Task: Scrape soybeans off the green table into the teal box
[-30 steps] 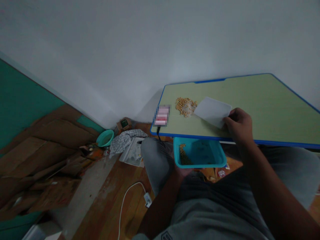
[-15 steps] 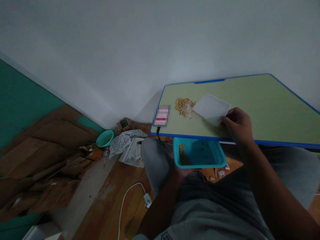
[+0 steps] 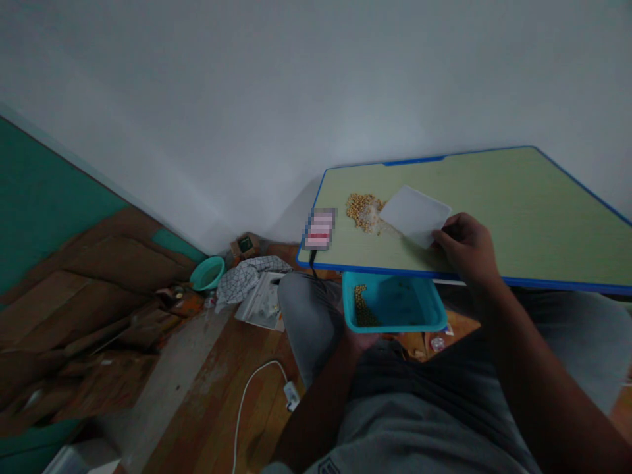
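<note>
Card at the beans, tray below
Right hand (image 3: 467, 249) fingers pinch the card (image 3: 415, 214) touching the beans (image 3: 364, 209); left hand (image 3: 363, 338), fingers hidden, holds the tray (image 3: 395, 304) under the table (image 3: 518, 210) edge.

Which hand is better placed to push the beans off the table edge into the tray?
Right. The right hand already grips the white card beside the bean pile. The left hand is under the teal tray, supporting it below the table edge.

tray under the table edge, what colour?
Teal tray, seen in the head view.
</note>
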A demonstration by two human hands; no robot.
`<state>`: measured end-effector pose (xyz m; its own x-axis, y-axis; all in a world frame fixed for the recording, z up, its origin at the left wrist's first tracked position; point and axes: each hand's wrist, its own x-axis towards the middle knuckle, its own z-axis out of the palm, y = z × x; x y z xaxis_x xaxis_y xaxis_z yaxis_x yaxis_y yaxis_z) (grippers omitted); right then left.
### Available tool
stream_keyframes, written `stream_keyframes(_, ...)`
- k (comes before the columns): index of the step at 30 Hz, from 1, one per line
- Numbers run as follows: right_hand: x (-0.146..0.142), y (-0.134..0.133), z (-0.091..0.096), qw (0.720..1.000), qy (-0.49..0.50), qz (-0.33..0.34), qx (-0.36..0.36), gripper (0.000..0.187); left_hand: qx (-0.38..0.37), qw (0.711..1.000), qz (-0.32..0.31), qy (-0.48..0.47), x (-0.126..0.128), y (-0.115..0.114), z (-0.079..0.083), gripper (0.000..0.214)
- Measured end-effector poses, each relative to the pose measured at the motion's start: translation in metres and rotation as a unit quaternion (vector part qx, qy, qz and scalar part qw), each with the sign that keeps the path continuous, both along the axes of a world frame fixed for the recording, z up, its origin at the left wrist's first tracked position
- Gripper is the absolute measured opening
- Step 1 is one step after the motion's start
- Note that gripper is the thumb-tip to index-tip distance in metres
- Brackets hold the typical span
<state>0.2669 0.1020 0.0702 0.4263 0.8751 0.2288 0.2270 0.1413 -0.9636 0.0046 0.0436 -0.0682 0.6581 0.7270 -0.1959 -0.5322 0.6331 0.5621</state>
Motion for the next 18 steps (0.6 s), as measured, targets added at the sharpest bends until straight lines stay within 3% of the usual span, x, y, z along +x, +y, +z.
stream_keyframes(18,0.0004,0.0004,-0.0008,1.0,-0.011,0.014,0.007,0.023,-0.013,1.0,-0.014,0.005,0.0009,0.0015,0.0056,0.079)
